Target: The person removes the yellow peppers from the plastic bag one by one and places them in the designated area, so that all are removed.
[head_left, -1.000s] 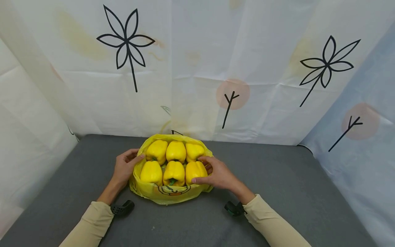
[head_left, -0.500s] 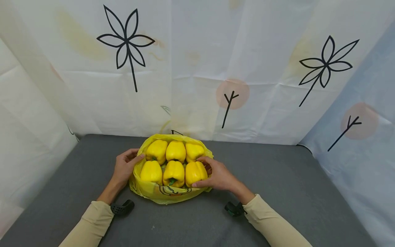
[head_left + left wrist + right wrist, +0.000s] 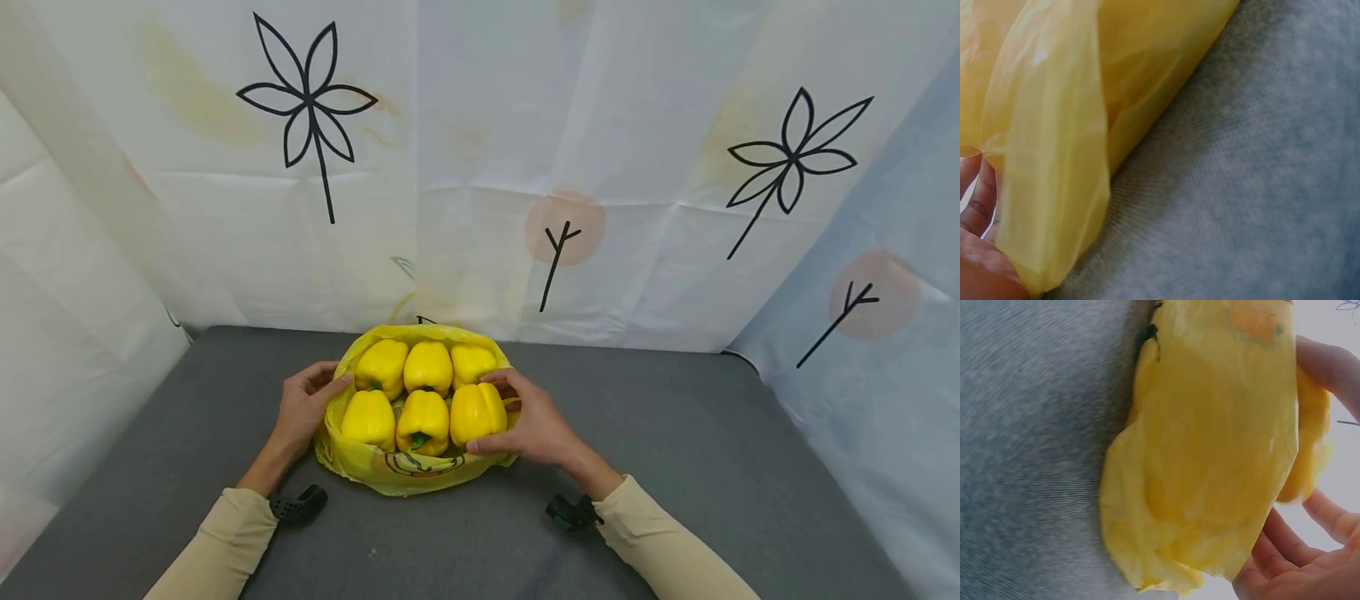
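An open yellow plastic bag (image 3: 405, 479) with a printed front sits on the grey table, several yellow bell peppers (image 3: 427, 367) in two rows inside it. My right hand (image 3: 543, 425) grips the front-right bell pepper (image 3: 477, 412), thumb at its near side and fingers round its far side. In the right wrist view that bell pepper (image 3: 1311, 425) shows above the bag's rim, between thumb and fingers. My left hand (image 3: 300, 406) holds the bag's left rim, thumb over the edge. The left wrist view shows the bag's side (image 3: 1054, 144) partly covering the fingers (image 3: 982, 200).
The grey table (image 3: 675, 433) extends on both sides and in front of the bag. A white cloth (image 3: 480, 167) printed with flowers hangs behind the table's far edge. Dark wrist devices (image 3: 298, 506) are worn on both forearms.
The front-right bell pepper has risen slightly with my right hand, whose fingers have moved a little up and away. My left hand keeps its place on the bag's rim.
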Demonstrator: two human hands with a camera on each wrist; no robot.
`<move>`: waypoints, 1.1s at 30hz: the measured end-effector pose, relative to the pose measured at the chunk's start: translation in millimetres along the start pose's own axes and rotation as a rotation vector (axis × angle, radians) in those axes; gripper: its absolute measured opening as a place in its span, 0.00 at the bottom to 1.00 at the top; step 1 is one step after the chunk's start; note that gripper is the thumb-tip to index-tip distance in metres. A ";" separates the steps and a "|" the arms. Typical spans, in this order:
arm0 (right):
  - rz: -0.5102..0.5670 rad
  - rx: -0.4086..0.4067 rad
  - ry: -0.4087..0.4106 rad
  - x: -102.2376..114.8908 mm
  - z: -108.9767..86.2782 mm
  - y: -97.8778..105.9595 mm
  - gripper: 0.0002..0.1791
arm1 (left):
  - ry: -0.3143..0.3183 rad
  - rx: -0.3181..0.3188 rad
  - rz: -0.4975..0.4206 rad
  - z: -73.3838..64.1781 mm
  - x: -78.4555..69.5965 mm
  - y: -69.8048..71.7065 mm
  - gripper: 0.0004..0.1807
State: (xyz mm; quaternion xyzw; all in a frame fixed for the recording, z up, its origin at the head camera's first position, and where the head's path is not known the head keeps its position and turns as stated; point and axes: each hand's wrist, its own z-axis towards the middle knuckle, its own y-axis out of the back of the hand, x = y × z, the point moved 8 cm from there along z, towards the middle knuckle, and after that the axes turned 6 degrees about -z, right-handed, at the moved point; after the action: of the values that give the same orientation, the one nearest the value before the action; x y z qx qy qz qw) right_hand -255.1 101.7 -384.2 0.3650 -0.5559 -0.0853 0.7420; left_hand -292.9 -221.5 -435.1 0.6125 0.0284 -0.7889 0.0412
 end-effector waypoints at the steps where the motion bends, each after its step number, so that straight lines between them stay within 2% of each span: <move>1: 0.012 -0.008 0.008 1.7 -0.1 1.5 0.45 | -0.001 -0.001 0.000 0.1 0.1 0.1 0.18; 11: 0.135 -0.039 0.020 15.0 -0.7 19.7 0.48 | -0.002 -0.001 0.010 -0.8 0.0 0.0 0.18; 16: 0.169 -0.070 0.041 17.5 0.3 36.9 0.47 | -0.003 -0.002 0.011 -1.0 0.2 -0.4 0.18; 19: 0.172 -0.091 0.026 15.2 0.3 49.0 0.46 | 0.002 0.000 0.008 -1.0 0.6 -0.6 0.18; 28: 0.193 -0.138 -0.099 -15.5 1.3 81.3 0.46 | 0.016 -0.004 0.019 -0.9 2.4 0.6 0.18; 33: 0.165 -0.154 -0.182 -37.5 2.1 93.8 0.48 | 0.013 -0.005 0.023 -0.7 2.2 0.5 0.18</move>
State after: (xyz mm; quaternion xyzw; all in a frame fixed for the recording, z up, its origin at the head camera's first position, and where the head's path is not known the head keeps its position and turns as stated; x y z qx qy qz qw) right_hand -297.0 188.2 -352.9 0.2509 -0.6406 -0.0990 0.7189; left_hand -292.8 -222.0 -437.4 0.6179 0.0236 -0.7842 0.0514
